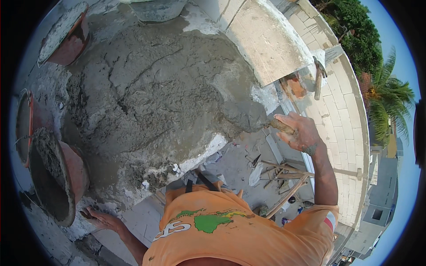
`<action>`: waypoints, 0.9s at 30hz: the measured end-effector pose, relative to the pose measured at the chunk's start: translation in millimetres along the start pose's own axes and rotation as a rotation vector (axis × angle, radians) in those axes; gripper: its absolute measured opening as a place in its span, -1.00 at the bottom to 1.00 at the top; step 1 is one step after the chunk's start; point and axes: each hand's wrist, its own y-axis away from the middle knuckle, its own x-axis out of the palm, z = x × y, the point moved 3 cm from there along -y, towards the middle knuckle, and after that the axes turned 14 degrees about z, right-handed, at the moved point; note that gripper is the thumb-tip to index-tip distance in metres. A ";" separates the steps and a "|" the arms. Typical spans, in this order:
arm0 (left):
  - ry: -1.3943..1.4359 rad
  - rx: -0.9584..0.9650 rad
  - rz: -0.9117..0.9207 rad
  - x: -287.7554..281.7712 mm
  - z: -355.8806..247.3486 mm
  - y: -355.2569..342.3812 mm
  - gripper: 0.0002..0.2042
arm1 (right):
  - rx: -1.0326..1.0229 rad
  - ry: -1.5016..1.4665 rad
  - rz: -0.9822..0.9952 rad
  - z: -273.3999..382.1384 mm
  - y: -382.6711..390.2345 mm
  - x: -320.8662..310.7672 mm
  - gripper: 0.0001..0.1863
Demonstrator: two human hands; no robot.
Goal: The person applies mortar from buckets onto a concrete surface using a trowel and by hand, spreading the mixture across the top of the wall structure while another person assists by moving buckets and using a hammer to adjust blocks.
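Observation:
My right hand (pixel 299 133) is closed round the wooden handle of a trowel (pixel 248 116). Its blade, coated in grey, lies at the right edge of a broad spread of wet mortar (pixel 151 84). Down at the lower left, my left hand (pixel 104 219) has its fingers stretched out by the slab's whitish edge, holding nothing that I can see. Just beyond those fingers a mortar-caked bucket (pixel 76 170) leans with its mouth to the left.
Another reddish bucket (pixel 40 117) stands at the left, a tub (pixel 73 42) at the far left and a grey basin (pixel 157 9) at the back. A hammer (pixel 318 82) rests on the pale block wall (pixel 339 102). Below the slab edge, wooden poles (pixel 288 197) and debris show lower down.

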 end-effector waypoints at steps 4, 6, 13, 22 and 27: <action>0.007 -0.032 0.009 0.0 0.4 -0.9 -0.58 | -0.043 0.310 -0.063 -0.2 -1.1 -0.9 -0.47; -0.040 -0.062 0.099 -4.1 36.0 -2.9 -0.55 | -0.034 0.435 -0.136 2.0 -4.3 2.8 -0.49; -0.047 0.043 0.097 -11.4 83.6 0.8 -0.51 | -0.024 0.593 -0.439 3.2 4.7 5.8 -0.56; -0.083 -0.085 0.105 2.5 2.5 3.2 -0.53 | 0.101 0.208 -0.448 7.8 17.3 16.6 -0.50; -0.051 0.083 0.047 -2.5 9.5 -3.2 -0.58 | 0.167 -0.258 -0.357 5.6 32.8 43.1 -0.51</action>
